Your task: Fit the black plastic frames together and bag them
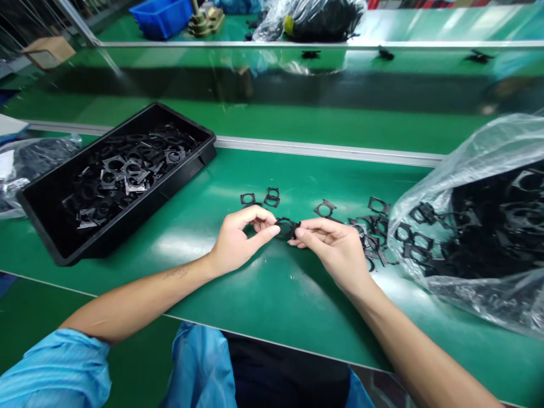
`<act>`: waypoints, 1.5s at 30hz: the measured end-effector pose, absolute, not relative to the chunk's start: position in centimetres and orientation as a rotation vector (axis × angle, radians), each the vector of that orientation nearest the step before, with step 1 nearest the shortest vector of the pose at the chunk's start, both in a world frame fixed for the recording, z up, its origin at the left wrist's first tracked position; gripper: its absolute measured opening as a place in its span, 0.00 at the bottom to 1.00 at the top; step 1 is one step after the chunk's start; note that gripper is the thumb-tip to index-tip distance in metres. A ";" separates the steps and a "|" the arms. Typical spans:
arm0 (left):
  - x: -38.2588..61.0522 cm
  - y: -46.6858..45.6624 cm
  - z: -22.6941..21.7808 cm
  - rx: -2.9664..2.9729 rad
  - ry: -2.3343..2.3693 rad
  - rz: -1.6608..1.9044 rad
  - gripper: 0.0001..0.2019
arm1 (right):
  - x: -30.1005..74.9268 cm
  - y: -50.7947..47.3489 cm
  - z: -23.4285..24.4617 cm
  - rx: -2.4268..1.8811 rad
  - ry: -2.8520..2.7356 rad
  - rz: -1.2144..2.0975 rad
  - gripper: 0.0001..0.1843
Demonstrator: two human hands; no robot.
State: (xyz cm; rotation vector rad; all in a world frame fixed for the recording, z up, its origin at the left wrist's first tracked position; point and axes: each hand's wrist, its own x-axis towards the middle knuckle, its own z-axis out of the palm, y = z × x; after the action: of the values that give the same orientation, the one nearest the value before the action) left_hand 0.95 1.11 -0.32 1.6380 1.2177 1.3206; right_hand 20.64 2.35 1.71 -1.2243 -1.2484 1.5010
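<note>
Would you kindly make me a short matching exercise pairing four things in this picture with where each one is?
Things
1. black tray
2. blue bin
3. small black frame
4. clear plastic bag

Places
A. between the fingertips of the left hand and the right hand
B. on the near green table, right of both hands
C. on the near green table, left of both hands
D. at the back, near the picture's top edge

Right pairs: 1-C, 2-D, 3-A, 4-B
</note>
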 end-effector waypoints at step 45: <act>1.1 0.7 -0.5 1.827 1.216 1.361 0.07 | 20.7 1.8 0.9 -1.189 -1.534 1.361 0.25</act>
State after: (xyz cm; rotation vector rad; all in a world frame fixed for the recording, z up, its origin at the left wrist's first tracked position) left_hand 1.12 0.68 -0.48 1.8268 1.2164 1.3614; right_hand 20.73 1.84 0.92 -1.1893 -1.5342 1.3613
